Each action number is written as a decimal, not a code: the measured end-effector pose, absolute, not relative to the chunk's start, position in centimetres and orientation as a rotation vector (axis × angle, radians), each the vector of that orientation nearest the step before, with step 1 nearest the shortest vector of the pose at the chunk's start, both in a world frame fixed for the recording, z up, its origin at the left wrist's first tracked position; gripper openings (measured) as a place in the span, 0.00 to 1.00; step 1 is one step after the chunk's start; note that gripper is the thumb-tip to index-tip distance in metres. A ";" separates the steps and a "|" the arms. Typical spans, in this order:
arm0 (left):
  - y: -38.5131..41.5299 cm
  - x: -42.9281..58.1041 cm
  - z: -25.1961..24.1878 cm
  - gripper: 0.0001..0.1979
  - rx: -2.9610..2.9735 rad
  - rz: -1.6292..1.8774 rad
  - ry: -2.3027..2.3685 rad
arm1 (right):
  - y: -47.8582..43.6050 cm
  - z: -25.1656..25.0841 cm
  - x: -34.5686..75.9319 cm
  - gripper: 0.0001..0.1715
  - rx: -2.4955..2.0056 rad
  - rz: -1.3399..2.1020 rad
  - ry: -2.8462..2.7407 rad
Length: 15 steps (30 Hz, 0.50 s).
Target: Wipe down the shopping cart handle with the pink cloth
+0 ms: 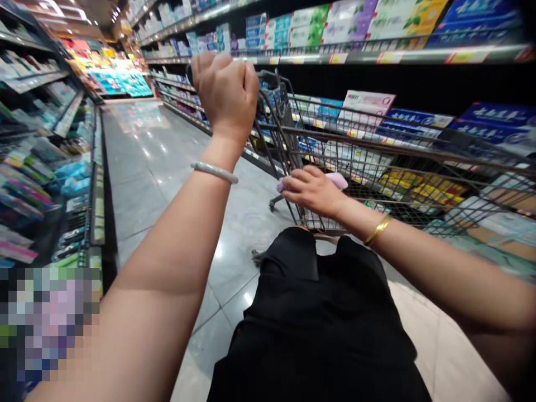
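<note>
My left hand [226, 92], with a pale bangle on its wrist, is closed in a fist around the dark handle of a metal shopping cart. The cart's wire basket [377, 139] stretches away to the right. Lower down, beside the cart's near end, my right hand [314, 190] is curled around a pale pink elongated item [337, 180]. One end of it pokes out past the palm and a lilac part shows at the fingertips. Its kind cannot be made out. A gold bracelet sits on the right wrist.
Shelves of boxed goods [347, 22], many looking like toothpaste, line the right side. More shelves with hanging packets [25, 184] stand close on the left. A glossy tiled floor [138, 167] runs down the aisle to a bright display [121, 84]. Cart wheels [256, 257] stand near my black-clothed legs.
</note>
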<state>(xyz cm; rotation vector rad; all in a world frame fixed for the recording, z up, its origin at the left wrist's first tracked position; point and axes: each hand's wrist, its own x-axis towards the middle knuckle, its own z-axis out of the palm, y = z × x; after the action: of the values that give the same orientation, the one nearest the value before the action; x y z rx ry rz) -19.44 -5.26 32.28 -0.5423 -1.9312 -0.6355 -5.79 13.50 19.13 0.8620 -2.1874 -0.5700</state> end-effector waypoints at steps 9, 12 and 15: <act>-5.2 -19.7 33.1 0.25 -0.499 -0.511 -2.087 | 13.5 18.5 -5.6 0.19 0.842 -0.565 -2.311; -5.3 -19.2 33.1 0.27 -0.472 -0.523 -2.092 | 13.8 17.5 -5.1 0.18 0.919 -0.487 -2.384; -5.2 -19.2 33.0 0.27 -0.423 -0.489 -2.101 | 13.4 18.8 -5.5 0.18 0.801 -0.359 -2.353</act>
<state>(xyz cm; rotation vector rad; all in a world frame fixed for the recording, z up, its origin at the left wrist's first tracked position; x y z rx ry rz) -19.20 -5.24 33.01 -0.4225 -2.1006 -0.4890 -5.48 13.41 18.75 0.8009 -2.3534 -0.3593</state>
